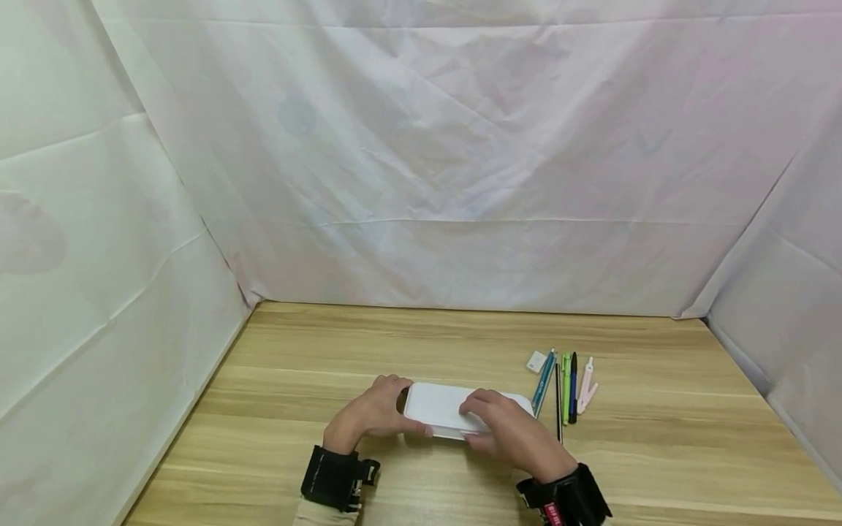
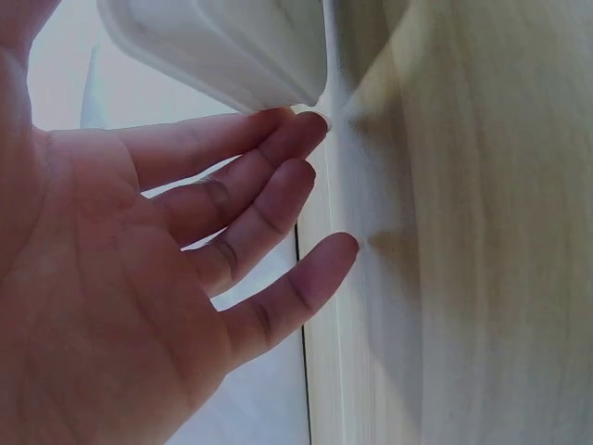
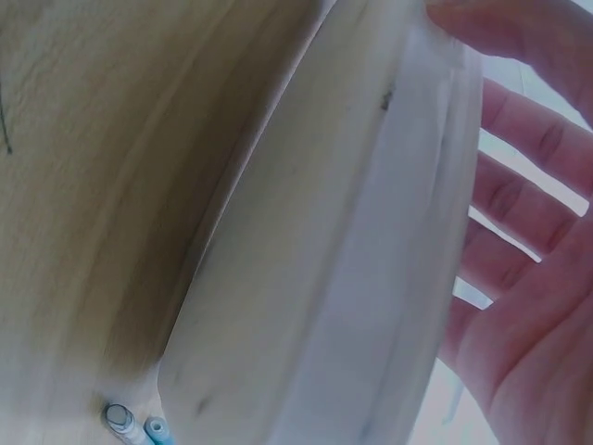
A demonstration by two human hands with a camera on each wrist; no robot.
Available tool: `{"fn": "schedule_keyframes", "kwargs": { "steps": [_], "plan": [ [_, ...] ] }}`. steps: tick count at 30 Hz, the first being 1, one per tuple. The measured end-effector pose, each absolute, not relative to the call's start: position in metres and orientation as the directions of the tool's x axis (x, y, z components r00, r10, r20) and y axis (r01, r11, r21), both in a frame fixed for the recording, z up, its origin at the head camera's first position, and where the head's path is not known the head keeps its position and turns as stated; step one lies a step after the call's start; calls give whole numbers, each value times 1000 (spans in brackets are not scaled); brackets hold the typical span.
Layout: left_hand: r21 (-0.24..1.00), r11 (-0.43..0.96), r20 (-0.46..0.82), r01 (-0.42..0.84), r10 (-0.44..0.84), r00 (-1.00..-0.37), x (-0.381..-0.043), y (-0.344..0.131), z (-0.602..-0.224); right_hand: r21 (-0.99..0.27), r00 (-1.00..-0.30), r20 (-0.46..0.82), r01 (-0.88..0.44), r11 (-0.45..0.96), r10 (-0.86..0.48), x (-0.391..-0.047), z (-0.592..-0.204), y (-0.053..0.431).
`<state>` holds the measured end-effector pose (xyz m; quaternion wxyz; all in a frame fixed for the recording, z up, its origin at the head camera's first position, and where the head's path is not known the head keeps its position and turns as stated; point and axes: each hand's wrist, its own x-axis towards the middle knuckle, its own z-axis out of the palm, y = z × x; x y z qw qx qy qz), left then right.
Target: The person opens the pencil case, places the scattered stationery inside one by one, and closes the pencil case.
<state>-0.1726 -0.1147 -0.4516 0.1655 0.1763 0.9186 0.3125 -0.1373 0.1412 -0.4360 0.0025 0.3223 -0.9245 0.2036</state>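
Near the front middle of the wooden tabletop, a white box sits between two hands, its long axis running left to right, the right end dipping slightly nearer the person. The left hand spans the left end, thumb on the near edge, fingers spread moderately around the far corner. The right hand holds the near side, thumb low, fingers over the lid — whether the box's underside touches the wood I cannot tell. Smooth, with rounded corners, it shows a seam along its near side. Grained wood stretches left, right and behind it to creased white cloth. Just off its right end — the tighter side — lie blue pens, a black pencil, a green pen, a dark blue pen, a pink compass and an eraser.
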Motion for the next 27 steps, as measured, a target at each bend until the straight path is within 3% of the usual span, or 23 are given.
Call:
{"fn": "schedule_keyframes", "kwargs": {
  "steps": [19,27],
  "plan": [
    [714,658,-77,239,412,-908,-176,-118,-451,-353,-803,181,-592,725,-567,-137,-433,143],
    [749,619,-52,236,410,-911,-178,-118,-450,-237,-760,286,-646,726,-583,-137,-432,141]
  ]
}}
